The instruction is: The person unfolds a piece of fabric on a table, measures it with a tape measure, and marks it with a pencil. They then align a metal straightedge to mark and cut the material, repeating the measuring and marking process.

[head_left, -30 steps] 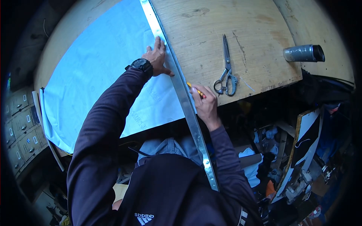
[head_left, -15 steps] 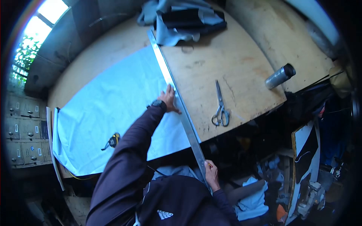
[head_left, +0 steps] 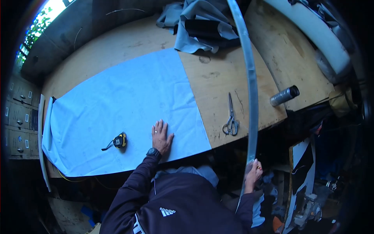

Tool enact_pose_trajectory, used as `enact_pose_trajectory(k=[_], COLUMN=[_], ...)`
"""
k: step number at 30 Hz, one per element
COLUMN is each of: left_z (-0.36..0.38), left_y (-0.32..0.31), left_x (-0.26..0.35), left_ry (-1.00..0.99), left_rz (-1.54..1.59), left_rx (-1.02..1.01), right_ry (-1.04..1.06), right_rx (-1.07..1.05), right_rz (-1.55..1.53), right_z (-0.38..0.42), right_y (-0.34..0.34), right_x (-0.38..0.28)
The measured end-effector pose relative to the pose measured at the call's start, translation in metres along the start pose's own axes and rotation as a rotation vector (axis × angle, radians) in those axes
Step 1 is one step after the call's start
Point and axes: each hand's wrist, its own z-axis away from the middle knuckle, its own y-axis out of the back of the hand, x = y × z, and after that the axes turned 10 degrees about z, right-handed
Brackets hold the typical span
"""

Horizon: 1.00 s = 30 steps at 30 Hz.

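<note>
My left hand [head_left: 160,137] lies flat with fingers spread on a sheet of light blue material [head_left: 128,101] near its front edge. My right hand [head_left: 254,171] grips a long metal straightedge [head_left: 251,97] close to its lower end. The straightedge is raised off the sheet and reaches over the table to the right of it. A tiny reddish spot shows at the right fingers, too small to name. Left of my left hand, a yellow and black tape measure [head_left: 120,140] rests on the sheet. Scissors [head_left: 231,119] lie on bare wood between the sheet and the straightedge.
The wooden table [head_left: 218,84] carries a heap of grey and black material [head_left: 202,29] at the back. A dark cylinder [head_left: 284,96] lies at its right edge. Drawers [head_left: 21,117] stand at the far left, and assorted clutter [head_left: 307,210] fills the floor at lower right.
The straightedge has been lifted from the sheet's right edge and swung right in my right hand. My left hand has left it and moved back toward me onto the sheet.
</note>
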Motion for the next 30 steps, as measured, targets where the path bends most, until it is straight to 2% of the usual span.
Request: enact_pose_trajectory(k=[2, 4, 8, 10, 12, 14, 16, 18, 20, 23, 26, 27, 30], left_z=[0.001, 0.0, 0.0, -0.002, -0.004, -0.006, -0.008, -0.008, -0.01, -0.008, -0.01, -0.01, -0.01], left_y=[0.002, 0.003, 0.008, 0.013, 0.014, 0.01, 0.007, 0.004, -0.003, -0.002, -0.002, -0.004, -0.003], left_x=[0.006, 0.009, 0.015, 0.026, 0.037, 0.039, 0.041, 0.042, 0.038, 0.037, 0.042, 0.038, 0.037], left_ry=[0.03, 0.044, 0.067, 0.059, 0.075, 0.066, 0.066, 0.071, 0.067, 0.056, 0.084, 0.078, 0.062], left_rz=[0.001, -0.019, -0.02, -0.026, -0.043, -0.06, -0.086, -0.113, -0.117, -0.129, -0.155, -0.168, -0.165], left_rx=[-0.002, -0.012, -0.027, 0.012, 0.027, 0.04, 0.045, 0.048, 0.044, 0.048, 0.034, 0.031, 0.03], right_ry=[0.094, 0.022, -0.003, 0.094, 0.096, 0.226, 0.551, 0.839, 0.955, 0.865, 0.919, 0.817, 0.691], right_rx=[0.083, 0.061, 0.066, 0.046, 0.027, 0.182, 0.355, 0.103, -0.101, -0.193, 0.013, -0.131, -0.675], right_rz=[0.034, -0.074, 0.049, -0.013, 0.068, 0.22, 0.365, 0.253, 0.421, 0.585, 0.423, 0.454, 0.571], right_z=[-0.047, -0.095, -0.183, -0.221, -0.241, -0.244, -0.243, -0.257, -0.256, -0.275, -0.265, -0.249, -0.181], right_y=[-0.014, -0.032, -0.05, -0.06, -0.061, -0.062, -0.063, -0.089, -0.107, -0.136, -0.126, -0.122, -0.126], right_x=[-0.009, -0.012, -0.008, 0.009, 0.013, -0.006, -0.037, -0.035, -0.053, -0.054, -0.077, -0.085, -0.108])
